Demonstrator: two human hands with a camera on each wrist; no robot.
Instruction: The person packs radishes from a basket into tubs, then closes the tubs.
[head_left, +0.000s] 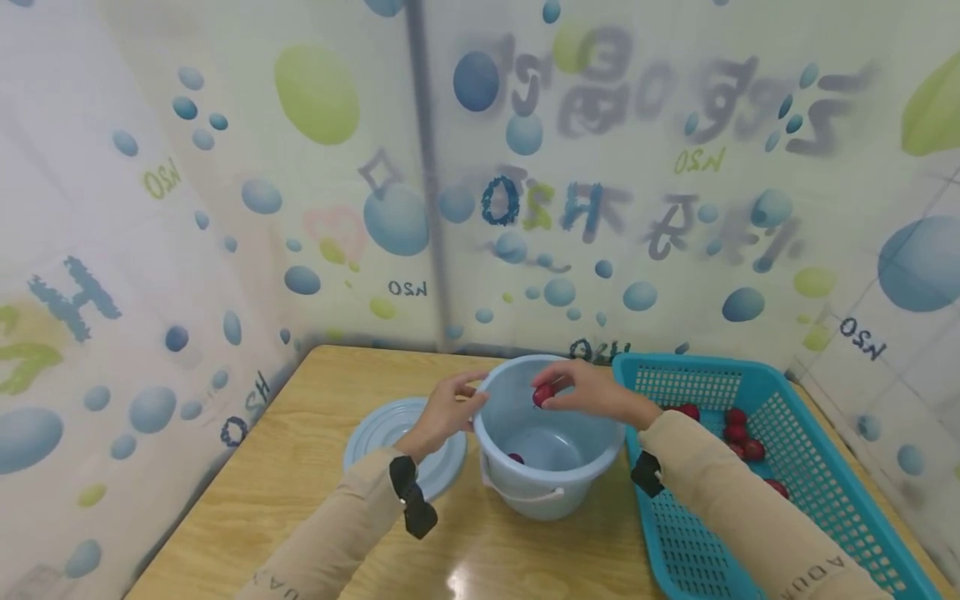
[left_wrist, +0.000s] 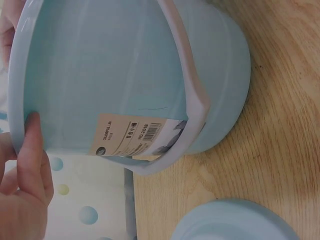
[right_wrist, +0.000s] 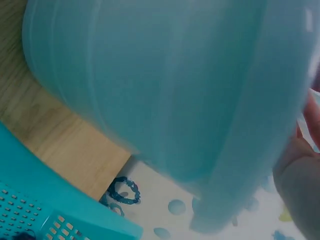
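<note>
In the head view, a light blue bucket (head_left: 540,505) stands upright on the wooden table. My right hand (head_left: 592,392) holds a dark red plum (head_left: 543,395) in its fingertips, over the bucket's opening. Down inside lies another plum (head_left: 515,457), partly hidden by the near wall. My left hand (head_left: 447,410) pinches the left side of the bucket's rim; in the left wrist view its fingers (left_wrist: 33,160) lie against the wall just below the rim. The right wrist view shows mostly bucket wall, with part of the right hand (right_wrist: 302,160) beyond the rim and the plum out of sight.
A turquoise slatted basket (head_left: 686,362) sits at the right, with several plums (head_left: 736,433) in it, partly behind my right forearm. Left of the bucket a round blue lid (head_left: 367,443) lies on the table (head_left: 247,500). A patterned curtain (head_left: 637,208) hangs behind.
</note>
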